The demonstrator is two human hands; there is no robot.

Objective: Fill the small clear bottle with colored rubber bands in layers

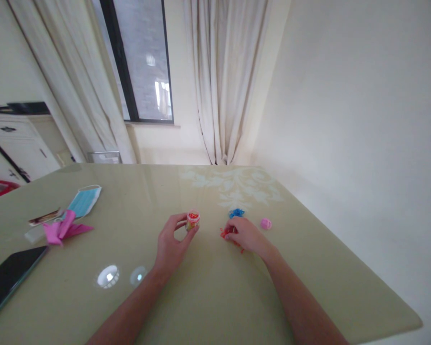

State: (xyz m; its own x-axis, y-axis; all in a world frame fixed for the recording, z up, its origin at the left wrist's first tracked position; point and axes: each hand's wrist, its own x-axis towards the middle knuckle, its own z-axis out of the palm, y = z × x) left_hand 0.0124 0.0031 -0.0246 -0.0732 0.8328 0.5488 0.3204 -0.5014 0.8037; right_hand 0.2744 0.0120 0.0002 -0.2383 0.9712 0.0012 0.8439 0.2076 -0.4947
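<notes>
My left hand (175, 239) is closed around a small clear jar (193, 220) with red and yellowish bits inside, held upright on the table. To its right, my right hand (244, 235) has its fingertips pinched at a small heap of red pieces (224, 233); whether one is between the fingers is hidden. Just behind that hand lies a little pile of blue pieces (236, 212). A round pink lid-like piece (266, 224) rests on the table to the right of my right hand.
On the left of the glossy table (208, 297) lie a pink folded-paper shape (66, 230), a blue face mask (86, 201), a brownish strip (45, 217) and a dark phone or tablet (12, 275). A wall borders the table's right side; curtains (226, 81) hang behind.
</notes>
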